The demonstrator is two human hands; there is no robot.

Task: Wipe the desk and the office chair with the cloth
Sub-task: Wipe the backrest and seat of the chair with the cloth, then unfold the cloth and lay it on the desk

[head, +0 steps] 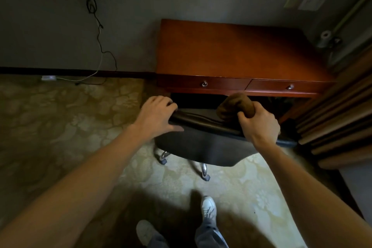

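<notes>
Patterned carpet [70, 117] runs beneath the reddish wooden bench [231, 52]. The left hand [157, 117] seemingly clasps the black office chair [201, 147] backrest's top edge; the right hand [259, 125] grips a bunched brown cloth [235, 106] resting there.

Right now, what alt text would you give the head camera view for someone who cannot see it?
Seen from above, a person's left hand holds the top edge of a black office chair while the right hand holds a bunched brown cloth on it. The chair stands at a reddish wooden desk.
</notes>
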